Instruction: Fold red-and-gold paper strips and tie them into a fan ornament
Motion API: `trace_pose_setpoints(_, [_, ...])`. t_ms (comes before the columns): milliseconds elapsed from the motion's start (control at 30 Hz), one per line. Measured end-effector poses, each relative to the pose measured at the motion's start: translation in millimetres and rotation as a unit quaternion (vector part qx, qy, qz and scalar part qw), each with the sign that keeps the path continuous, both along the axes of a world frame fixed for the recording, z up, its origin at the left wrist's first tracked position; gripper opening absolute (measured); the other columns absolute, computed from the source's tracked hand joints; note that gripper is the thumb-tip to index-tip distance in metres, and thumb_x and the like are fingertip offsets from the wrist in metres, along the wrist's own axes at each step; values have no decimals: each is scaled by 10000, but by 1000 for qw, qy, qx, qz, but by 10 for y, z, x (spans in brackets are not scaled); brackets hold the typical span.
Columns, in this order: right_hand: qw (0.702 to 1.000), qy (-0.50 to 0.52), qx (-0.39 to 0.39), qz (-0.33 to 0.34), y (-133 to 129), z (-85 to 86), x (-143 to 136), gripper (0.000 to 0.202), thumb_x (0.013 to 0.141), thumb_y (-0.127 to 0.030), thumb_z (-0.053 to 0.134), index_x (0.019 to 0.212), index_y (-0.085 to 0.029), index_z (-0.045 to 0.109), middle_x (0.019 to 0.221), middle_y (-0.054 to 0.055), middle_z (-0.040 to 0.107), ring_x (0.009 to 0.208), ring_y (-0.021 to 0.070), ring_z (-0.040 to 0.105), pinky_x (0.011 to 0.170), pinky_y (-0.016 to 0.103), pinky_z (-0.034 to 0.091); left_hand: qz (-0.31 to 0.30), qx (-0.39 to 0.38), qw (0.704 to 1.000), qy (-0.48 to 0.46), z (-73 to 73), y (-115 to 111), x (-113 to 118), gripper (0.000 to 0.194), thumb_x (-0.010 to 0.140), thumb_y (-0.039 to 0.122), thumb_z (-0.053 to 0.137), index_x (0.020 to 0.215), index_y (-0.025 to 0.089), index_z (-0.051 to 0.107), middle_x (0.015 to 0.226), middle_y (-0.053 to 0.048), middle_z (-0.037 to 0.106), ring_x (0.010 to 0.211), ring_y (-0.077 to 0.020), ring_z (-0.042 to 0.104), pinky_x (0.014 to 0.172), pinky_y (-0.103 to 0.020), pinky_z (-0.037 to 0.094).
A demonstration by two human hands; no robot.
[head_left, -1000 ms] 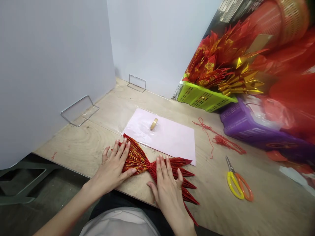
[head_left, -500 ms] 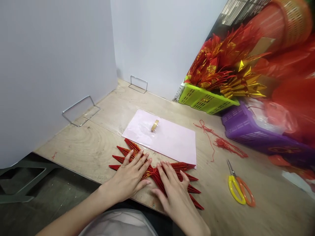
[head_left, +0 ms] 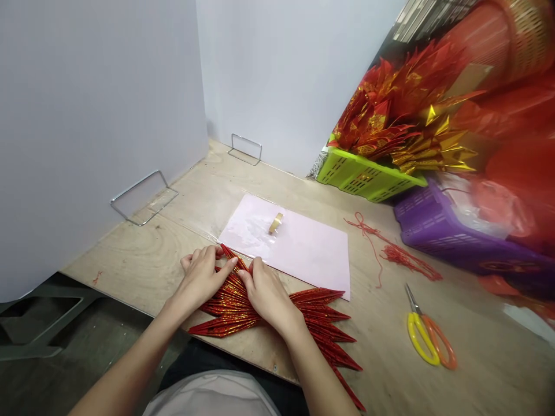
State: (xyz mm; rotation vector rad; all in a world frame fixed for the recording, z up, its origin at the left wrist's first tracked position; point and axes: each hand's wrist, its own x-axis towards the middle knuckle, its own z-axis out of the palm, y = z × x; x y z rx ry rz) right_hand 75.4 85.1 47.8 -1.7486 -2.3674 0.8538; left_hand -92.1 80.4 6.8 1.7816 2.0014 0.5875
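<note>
A red and gold pleated paper fan decoration (head_left: 234, 304) lies at the table's front edge, drawn in at its middle with pointed tips spreading to both sides. My left hand (head_left: 203, 276) is closed on the upper tips of its left half, thumb on top of the folds. On the same half, my right hand (head_left: 269, 292) pinches an upper pleat between thumb and fingers, and its wrist covers the drawn-in middle. The right half rests on the wood, partly under my right forearm.
Behind the fan lie a pale pink sheet (head_left: 307, 245) and a tape roll (head_left: 276, 223). To the right are red strings (head_left: 407, 260) and scissors (head_left: 422, 335). Green (head_left: 368, 179) and purple baskets (head_left: 442, 225) stand farther back. Wire bookends (head_left: 145, 196) stand by the white panels.
Both hands have moved from lying flat on the fan to gripping the upper pleats of its left half. The pleats have spread wider on both sides.
</note>
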Motion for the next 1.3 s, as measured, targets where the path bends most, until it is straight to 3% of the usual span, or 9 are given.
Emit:
trace_pose_setpoints(167, [998, 56, -1, -7, -19, 44, -9, 153, 998, -285, 420, 1067, -165, 484, 949, 76, 682, 848, 210, 633, 689, 282, 407, 26, -22, 979, -199, -45, 79, 18, 472, 801, 594, 551, 1063, 214, 449, 872, -31, 725, 807, -226, 686, 841, -397, 463])
trace_pose_setpoints(300, [998, -14, 66, -1, -88, 124, 85, 196, 994, -267, 413, 1081, -150, 545, 1072, 113, 657, 1004, 238, 603, 872, 361, 403, 10, 4, 999, -49, 20, 132, 0, 390, 832, 555, 520, 1018, 214, 485, 823, -31, 713, 818, -254, 677, 931, -473, 396])
trace_pose_setpoints(400, [993, 14, 105, -47, -259, 130, 411, 277, 1005, -224, 336, 1171, -173, 552, 1174, 104, 644, 1104, 209, 579, 956, 380, 357, -26, 76, 992, 100, 96, 65, 16, 387, 917, 507, 399, 1077, 182, 534, 1006, -126, 698, 974, -309, 636, 949, -516, 346])
trace_pose_setpoints(533, [967, -1, 174, -184, -580, -45, 1009, 423, 1011, -281, 242, 1309, -164, 518, 1352, 139, 566, 1272, 212, 490, 1020, 411, 298, -154, 169, 959, 167, 179, -168, 221, 456, 982, 396, 283, 1285, 140, 507, 1298, -169, 598, 1225, -300, 523, 1002, -463, 327])
trace_pose_setpoints(667, [953, -78, 196, -215, -911, -282, 1313, 496, 1014, -355, 194, 1387, -204, 484, 1427, 114, 505, 1319, 240, 453, 1016, 451, 277, -313, 193, 912, 184, 162, -386, 561, 493, 1000, 389, 282, 1429, 187, 419, 1462, -69, 487, 1377, -211, 392, 1128, -368, 216])
trace_pose_setpoints(800, [943, -155, 231, -185, -1213, -433, 1271, 522, 1019, -369, 163, 1463, -222, 394, 1464, 107, 456, 1324, 270, 448, 1018, 484, 245, -327, 190, 900, 217, 2, -475, 733, 605, 968, 536, 335, 1444, 171, 413, 1487, -70, 448, 1413, -235, 338, 1166, -384, 146])
trace_pose_setpoints(1000, [936, -235, 215, -152, -1444, -600, 1113, 602, 1005, -451, 217, 1539, -197, 104, 1542, 128, 293, 1367, 322, 376, 1023, 545, 228, -310, 171, 894, 274, -204, -502, 751, 741, 889, 642, 441, 1439, 145, 423, 1453, -124, 483, 1385, -295, 376, 1162, -443, 143])
trace_pose_setpoints(1100, [935, -247, 206, -153, -1455, -630, 1082, 621, 1001, -436, 241, 1531, -193, 27, 1558, 129, 248, 1391, 328, 336, 1020, 556, 244, -310, 177, 888, 290, -209, -493, 753, 688, 891, 605, 483, 1409, 154, 469, 1412, -128, 534, 1354, -293, 417, 1166, -444, 117])
trace_pose_setpoints(1300, [942, -221, 224, -115, -1460, -643, 1065, 600, 989, -450, 274, 1531, -309, 60, 1565, 45, 248, 1442, 301, 240, 1013, 586, 267, -314, 202, 878, 300, -158, -436, 741, 404, 884, 384, 607, 1231, 178, 622, 1238, -109, 652, 1268, -279, 495, 1162, -440, 104])
